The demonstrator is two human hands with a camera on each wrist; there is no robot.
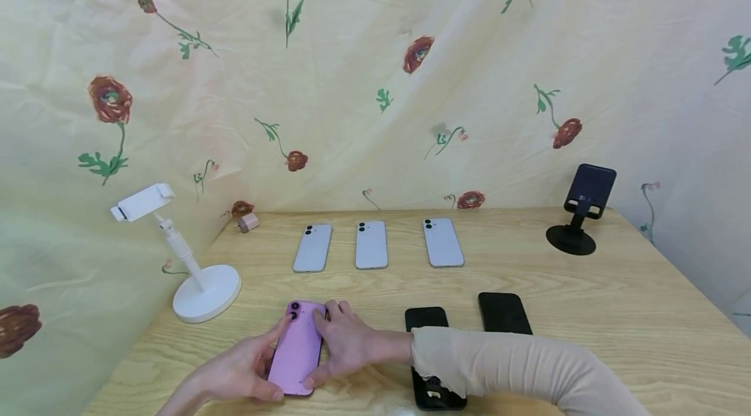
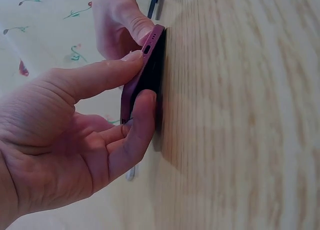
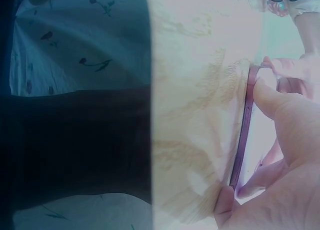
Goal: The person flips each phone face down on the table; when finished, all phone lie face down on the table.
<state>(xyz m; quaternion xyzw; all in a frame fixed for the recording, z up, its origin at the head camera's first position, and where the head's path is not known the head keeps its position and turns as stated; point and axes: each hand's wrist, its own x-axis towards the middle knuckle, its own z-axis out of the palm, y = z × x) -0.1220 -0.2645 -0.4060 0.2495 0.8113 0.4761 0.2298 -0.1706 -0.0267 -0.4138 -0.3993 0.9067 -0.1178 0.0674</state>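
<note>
At the lower left of centre, your left hand [image 1: 249, 364] is pinching the pink phone [image 1: 293, 357], fingertips under its raised edge, while your right hand [image 1: 346, 341] is gripping the opposite side. A loosening pinch could let that smooth, round-cornered slab drop flat. Your wrinkled beige sleeve [image 1: 499, 360] is crossing over a black phone [image 1: 425, 318]; lowering the arm might nudge it askew. Mid-frame, three glossy pale phones [image 1: 371, 248] are lying on the grained wooden table [image 1: 633, 298]. Round-based stands, white [image 1: 220, 292] and black [image 1: 569, 241], are flanking them before creased floral cloth [image 1: 346, 96].
</note>
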